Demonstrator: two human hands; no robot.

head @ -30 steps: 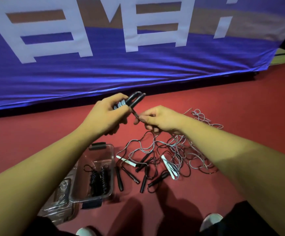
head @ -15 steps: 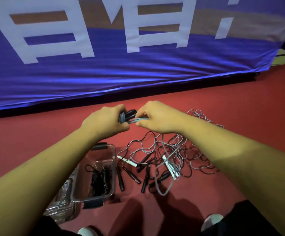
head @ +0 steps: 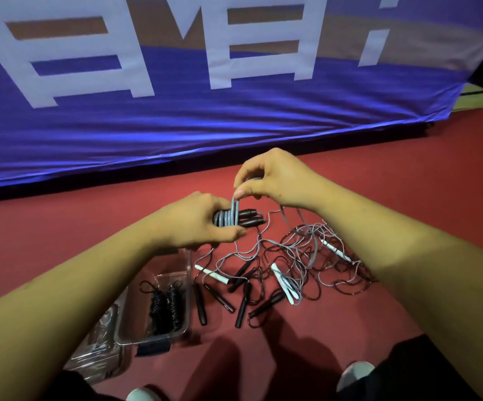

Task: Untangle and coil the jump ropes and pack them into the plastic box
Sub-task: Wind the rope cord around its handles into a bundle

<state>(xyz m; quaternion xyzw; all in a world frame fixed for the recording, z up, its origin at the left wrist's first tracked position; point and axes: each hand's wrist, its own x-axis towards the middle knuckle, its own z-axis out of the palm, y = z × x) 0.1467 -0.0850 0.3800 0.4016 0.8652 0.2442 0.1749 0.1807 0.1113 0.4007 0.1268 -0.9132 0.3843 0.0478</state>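
Observation:
My left hand (head: 194, 224) grips two black jump-rope handles (head: 249, 217) held side by side, with several turns of grey rope (head: 228, 217) wound around them. My right hand (head: 275, 178) pinches the grey rope just above the handles, where it loops up from the winding. The rope trails down to a tangled pile of grey and dark ropes (head: 301, 256) with black and white handles on the red floor. A clear plastic box (head: 187, 285) at lower left holds two coiled black ropes (head: 165, 302).
The box's clear lid (head: 98, 351) lies under its left side. A blue banner (head: 176, 120) hangs along the back edge of the floor. My shoes (head: 353, 374) and dark trousers show at the bottom.
Both hands have dropped lower over the pile. More grey turns now wrap the handles, and my right hand has lifted the rope up over them.

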